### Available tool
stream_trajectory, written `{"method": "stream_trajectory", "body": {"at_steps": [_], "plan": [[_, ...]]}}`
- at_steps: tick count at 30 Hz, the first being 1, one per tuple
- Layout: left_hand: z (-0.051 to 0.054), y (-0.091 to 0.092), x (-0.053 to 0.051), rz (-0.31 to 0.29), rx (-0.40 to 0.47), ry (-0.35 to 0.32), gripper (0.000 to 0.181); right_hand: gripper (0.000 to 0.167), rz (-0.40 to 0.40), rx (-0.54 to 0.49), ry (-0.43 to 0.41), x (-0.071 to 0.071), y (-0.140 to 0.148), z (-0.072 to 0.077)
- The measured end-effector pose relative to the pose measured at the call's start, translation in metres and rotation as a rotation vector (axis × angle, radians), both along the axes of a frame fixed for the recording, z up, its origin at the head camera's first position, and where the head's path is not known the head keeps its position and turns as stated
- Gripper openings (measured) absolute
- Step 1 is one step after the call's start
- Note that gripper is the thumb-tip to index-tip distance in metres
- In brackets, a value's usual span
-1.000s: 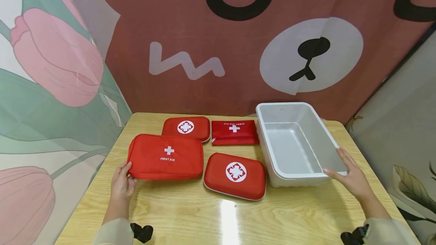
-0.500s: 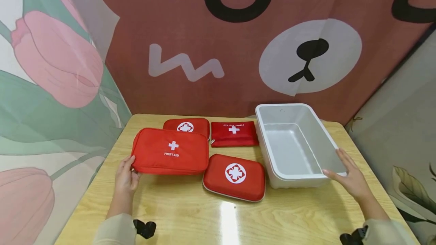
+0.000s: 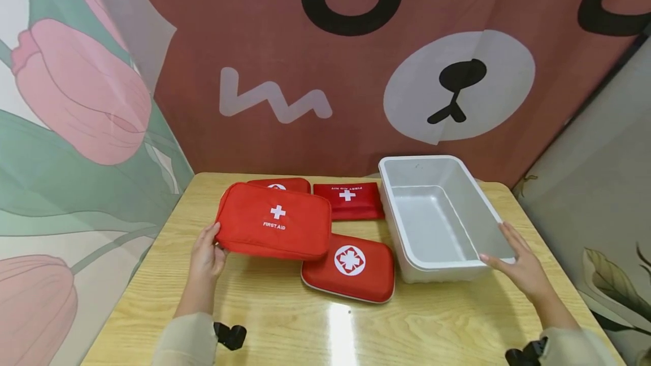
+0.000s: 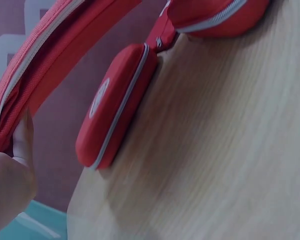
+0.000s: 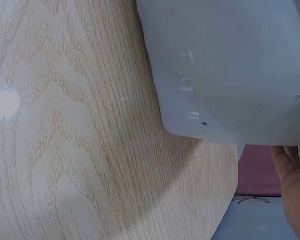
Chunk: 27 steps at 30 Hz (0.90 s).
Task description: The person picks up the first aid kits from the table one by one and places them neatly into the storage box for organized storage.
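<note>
My left hand (image 3: 207,253) pinches the left end of a soft red first aid bag (image 3: 274,221), with a white cross and lettering. In the left wrist view, the bag (image 4: 45,55) is raised above the table, its zipper edge facing the camera. It partly covers a red hard-shell first aid case (image 3: 292,185) at the back and overlaps another red case (image 3: 356,269) in front. My right hand (image 3: 524,267) holds the near right corner of a white plastic bin (image 3: 399,236), thumb on the near rim and fingers on the right rim. Inside, the bin shows only its bare floor.
A flat dark red first aid pouch (image 3: 351,208) lies at the back, just left of the bin. Everything stands on a light wooden table (image 3: 285,326). Behind the table hangs a brown bear-print cloth (image 3: 285,146), with a floral print on the left.
My left hand has carried the raised first aid bag rightward and slightly farther back, so it now covers more of the back case and overlaps the front one. My right hand stays on the bin.
</note>
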<state>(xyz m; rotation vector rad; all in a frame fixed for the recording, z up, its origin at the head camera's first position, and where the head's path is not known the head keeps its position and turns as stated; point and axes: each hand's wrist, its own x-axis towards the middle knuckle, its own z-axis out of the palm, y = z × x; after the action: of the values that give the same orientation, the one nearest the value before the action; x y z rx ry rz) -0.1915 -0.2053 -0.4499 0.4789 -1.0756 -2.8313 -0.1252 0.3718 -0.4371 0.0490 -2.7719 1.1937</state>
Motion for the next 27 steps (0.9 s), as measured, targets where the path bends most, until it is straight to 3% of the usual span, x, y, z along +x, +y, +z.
{"method": "stream_trajectory", "body": {"at_steps": [7, 19, 27], "plan": [[0.008, 0.017, -0.008, 0.018, 0.022, -0.013, 0.012, 0.083, -0.004, -0.008, -0.01, 0.0, -0.001, 0.0], [0.025, 0.04, -0.012, 0.044, 0.051, 0.011, 0.007, 0.084, -0.01, -0.001, -0.015, -0.001, -0.001, 0.001], [0.026, 0.055, -0.017, 0.023, 0.095, 0.042, 0.013, 0.083, -0.013, -0.003, -0.007, 0.0, -0.001, 0.001]]}}
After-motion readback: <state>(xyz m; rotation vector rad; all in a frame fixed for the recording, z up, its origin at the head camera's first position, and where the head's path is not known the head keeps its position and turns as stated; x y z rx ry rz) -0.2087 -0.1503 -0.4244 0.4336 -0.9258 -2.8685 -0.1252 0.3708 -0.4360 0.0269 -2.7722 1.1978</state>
